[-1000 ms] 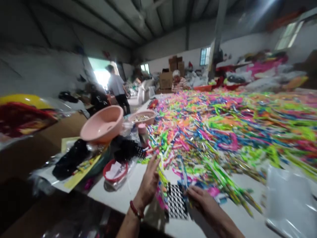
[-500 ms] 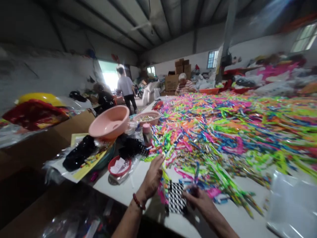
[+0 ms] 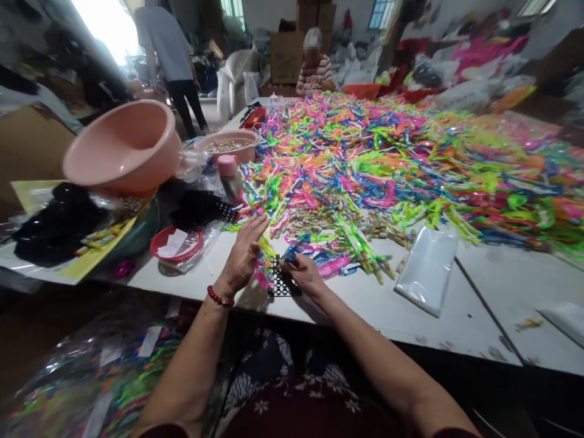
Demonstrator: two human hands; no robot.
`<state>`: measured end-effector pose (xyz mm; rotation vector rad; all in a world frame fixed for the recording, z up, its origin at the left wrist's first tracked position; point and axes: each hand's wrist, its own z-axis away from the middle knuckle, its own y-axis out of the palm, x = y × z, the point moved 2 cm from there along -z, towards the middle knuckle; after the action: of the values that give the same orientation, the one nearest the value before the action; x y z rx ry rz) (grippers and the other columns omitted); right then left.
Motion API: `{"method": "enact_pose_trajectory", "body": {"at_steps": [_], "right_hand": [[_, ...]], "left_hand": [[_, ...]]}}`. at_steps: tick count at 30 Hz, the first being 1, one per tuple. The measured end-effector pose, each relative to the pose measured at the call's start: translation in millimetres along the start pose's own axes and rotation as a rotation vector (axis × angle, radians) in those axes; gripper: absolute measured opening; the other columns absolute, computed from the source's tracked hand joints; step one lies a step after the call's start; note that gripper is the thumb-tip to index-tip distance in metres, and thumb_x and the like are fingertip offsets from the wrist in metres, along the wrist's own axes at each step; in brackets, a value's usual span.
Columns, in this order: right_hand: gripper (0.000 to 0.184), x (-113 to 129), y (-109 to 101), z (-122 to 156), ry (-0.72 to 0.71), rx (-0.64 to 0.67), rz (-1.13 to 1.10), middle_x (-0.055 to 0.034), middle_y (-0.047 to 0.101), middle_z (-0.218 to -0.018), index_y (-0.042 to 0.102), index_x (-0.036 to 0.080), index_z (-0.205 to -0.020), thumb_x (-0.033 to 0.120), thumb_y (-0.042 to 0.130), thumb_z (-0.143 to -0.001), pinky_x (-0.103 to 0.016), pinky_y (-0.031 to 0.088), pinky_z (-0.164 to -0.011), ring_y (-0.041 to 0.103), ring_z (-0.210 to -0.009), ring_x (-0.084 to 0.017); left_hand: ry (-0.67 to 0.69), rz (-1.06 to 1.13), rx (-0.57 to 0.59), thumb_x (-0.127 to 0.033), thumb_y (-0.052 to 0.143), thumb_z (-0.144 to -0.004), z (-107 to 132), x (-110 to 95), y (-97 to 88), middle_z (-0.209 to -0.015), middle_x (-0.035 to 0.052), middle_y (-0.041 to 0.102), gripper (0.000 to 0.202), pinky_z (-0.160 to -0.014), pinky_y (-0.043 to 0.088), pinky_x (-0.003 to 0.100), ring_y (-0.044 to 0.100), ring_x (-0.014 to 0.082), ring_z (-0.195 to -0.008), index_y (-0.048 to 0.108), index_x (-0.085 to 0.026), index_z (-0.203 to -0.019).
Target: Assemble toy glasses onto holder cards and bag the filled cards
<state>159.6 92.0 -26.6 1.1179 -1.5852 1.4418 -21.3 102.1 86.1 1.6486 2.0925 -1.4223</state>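
My left hand is raised at the table's front edge, fingers stretched out and apart from the thumb, holding nothing. A red bead bracelet circles that wrist. With its fingertips pinched, my right hand grips a blue see-through plastic piece, whose exact kind I cannot make out. Under my right fingers a small black sheet with a grid of holes lies by the table edge. Pink and yellow plastic strips sit between my two hands. Just beyond are loose pink and blue plastic pieces.
A wide heap of bright plastic strips covers the table's far side. At left are a tilted pink basin, a pink-capped bottle and a red basket. Clear plastic packs lie right. A person sits opposite.
The view has tipped downward, bringing my forearms and lap into sight. My right hand still pinches the blue piece, now lower over the black sheet. My left hand stays spread.
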Motion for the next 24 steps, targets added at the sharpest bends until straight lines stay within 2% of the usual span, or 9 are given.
{"method": "enact_pose_trajectory", "body": {"at_steps": [3,8,12,24], "right_hand": [[0.019,0,6,-5,-0.017,0.026,0.145,0.0011,0.057,-0.071,0.055,0.019,-0.072,0.032,0.054,-0.086,-0.023,0.034,-0.063,0.048,-0.068,-0.014],[0.013,7,10,-11,-0.108,0.126,0.44,-0.0017,0.063,-0.08,0.06,0.018,-0.081,0.022,0.052,-0.091,-0.023,0.034,-0.068,0.05,-0.073,-0.014],[0.012,18,8,-13,-0.135,0.174,0.603,-0.0045,0.065,-0.086,0.061,0.017,-0.088,0.022,0.052,-0.093,-0.024,0.034,-0.071,0.054,-0.078,-0.015],[0.021,27,0,-17,-0.012,0.257,0.718,-0.0096,0.071,-0.095,0.056,0.018,-0.111,0.028,0.044,-0.097,-0.026,0.03,-0.065,0.062,-0.081,-0.02]], "left_hand": [[0.012,-0.007,0.002,-0.067,0.011,-0.097,0,1,0.9,-0.149,0.0095,0.041,0.075,-0.122,0.017,0.049,0.027,0.0253,-0.143,0.047,-0.02,-0.142],[0.041,-0.011,0.022,-0.066,0.011,-0.097,0,1,1.3,-0.149,0.01,0.042,0.075,-0.122,0.017,0.05,0.028,0.0253,-0.143,0.046,-0.019,-0.143],[0.047,-0.005,0.042,-0.067,0.01,-0.096,-1,1,1.7,-0.15,0.0096,0.04,0.075,-0.122,0.016,0.05,0.027,0.0255,-0.143,0.043,-0.02,-0.145],[0.067,-0.012,0.065,-0.066,0.014,-0.097,-3,3,4.9,-0.151,0.0085,0.038,0.071,-0.121,0.017,0.051,0.025,0.0273,-0.144,0.043,-0.024,-0.145]]}}
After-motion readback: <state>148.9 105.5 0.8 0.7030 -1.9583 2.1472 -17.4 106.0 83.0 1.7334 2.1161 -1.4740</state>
